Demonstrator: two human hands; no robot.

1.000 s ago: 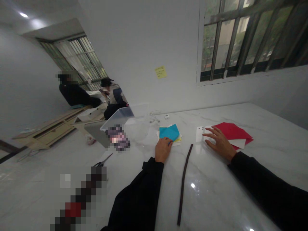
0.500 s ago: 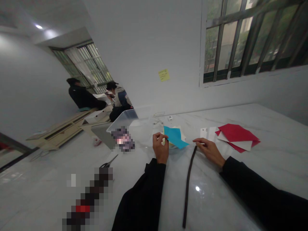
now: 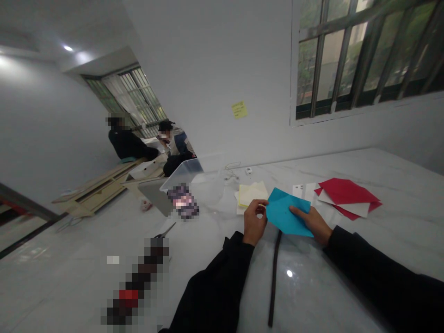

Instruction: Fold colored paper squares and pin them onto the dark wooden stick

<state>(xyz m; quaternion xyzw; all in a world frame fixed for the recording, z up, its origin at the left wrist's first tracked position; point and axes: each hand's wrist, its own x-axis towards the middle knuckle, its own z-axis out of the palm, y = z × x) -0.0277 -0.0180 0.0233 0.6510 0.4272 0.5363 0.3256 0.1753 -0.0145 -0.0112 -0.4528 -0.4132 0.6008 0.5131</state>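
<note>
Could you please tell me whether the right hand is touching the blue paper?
Touching: the head view shows the right hand holding the blue paper, its thumb lying across the upper face.

Left of the left hand [image 3: 255, 223]: bare tabletop [image 3: 201, 238], good lane as far as the scissors [image 3: 169, 229]; paler papers [image 3: 252, 192] block just beyond its fingers, plastic bin [image 3: 184, 172] farther out to the left. Between hands: blue sheet [image 3: 287, 212] fills the gap, dark strip [image 3: 274, 277] lies nearer. Ahead-right of the right hand [image 3: 317, 225]: red papers [image 3: 347, 190] in the way, open marble past them.
</note>
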